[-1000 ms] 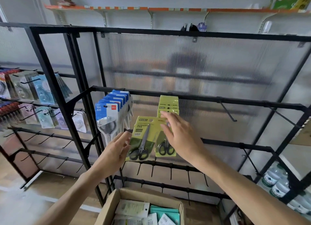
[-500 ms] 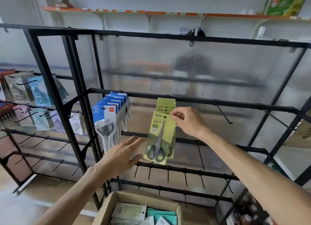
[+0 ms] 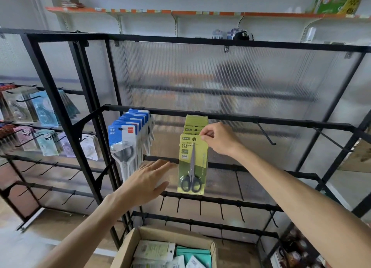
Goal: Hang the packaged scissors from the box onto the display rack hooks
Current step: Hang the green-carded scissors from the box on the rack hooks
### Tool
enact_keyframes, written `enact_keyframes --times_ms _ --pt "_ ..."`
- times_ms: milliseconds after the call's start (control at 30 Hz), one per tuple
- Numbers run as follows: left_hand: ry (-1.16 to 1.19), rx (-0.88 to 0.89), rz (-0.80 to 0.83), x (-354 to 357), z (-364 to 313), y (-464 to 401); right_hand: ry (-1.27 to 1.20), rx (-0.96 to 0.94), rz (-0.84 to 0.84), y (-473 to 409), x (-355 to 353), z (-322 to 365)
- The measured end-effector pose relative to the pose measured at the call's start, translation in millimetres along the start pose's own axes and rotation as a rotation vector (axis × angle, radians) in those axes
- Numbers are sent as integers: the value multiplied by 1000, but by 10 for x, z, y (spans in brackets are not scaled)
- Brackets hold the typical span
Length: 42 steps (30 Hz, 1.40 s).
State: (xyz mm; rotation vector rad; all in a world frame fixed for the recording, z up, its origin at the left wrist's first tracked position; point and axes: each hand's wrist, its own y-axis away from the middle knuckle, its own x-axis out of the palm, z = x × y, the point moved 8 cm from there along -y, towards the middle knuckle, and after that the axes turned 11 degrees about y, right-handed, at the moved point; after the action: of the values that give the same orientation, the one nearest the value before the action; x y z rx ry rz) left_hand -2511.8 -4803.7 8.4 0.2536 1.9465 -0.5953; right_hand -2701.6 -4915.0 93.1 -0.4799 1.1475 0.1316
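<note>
- The right hand (image 3: 217, 139) is held up at the top of the front green scissors pack (image 3: 192, 163), with the arm stretched in from the lower right.
- The top right corner of that pack is pinched by the curled fingers (image 3: 206, 134) of the right hand.
- The pack is hung upright at the front of a row of green packs (image 3: 196, 121) on one hook of the black display rack (image 3: 251, 120).
- Grey blades and black handles are seen through the pack's clear front.
- The left hand (image 3: 149, 182) is held out flat just left of the pack's lower half, palm turned away and fingers straight and spread a little.
- Nothing is held by the left hand, and whether its fingertips touch the pack's edge cannot be told.
- The left arm is reached up from the bottom left.
- A row of blue and white scissors packs (image 3: 128, 139) is hung on the next hook to the left.
- An open cardboard box (image 3: 128, 247) is seen low in the middle, below both arms, with more flat packs (image 3: 156, 251) laid inside.
- Bare hooks (image 3: 265, 134) are stuck out from the rack's bars to the right and below.
</note>
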Motion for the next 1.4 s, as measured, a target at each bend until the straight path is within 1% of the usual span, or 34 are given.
enact_keyframes --times_ms 167,233,367,433,633,900,967,1100,1267,1400 --pt "20 18 7 20 -15 14 79 13 -5 -85 19 -8" --pt "27 16 2 25 -24 22 103 28 -39 -97 59 32" --pt "40 17 8 50 -29 56 66 63 -141 -58 152 1" --pt "46 7 17 74 0 96 56 87 -166 -13 197 -70" --pt "43 -13 25 116 68 74 -32 231 -197 -97 266 -229" --pt "49 -13 42 252 65 10 -1 280 -218 -198 315 -317" --pt "56 -7 39 278 35 15 -5 243 -179 -210 352 -319" --pt "64 -12 38 302 49 27 -28 150 -16 -232 436 -310" --pt "67 -27 34 299 56 -66 5 90 10 -234 431 -214" --pt "70 -15 11 271 -20 -183 100 37 164 -396 396 -155"
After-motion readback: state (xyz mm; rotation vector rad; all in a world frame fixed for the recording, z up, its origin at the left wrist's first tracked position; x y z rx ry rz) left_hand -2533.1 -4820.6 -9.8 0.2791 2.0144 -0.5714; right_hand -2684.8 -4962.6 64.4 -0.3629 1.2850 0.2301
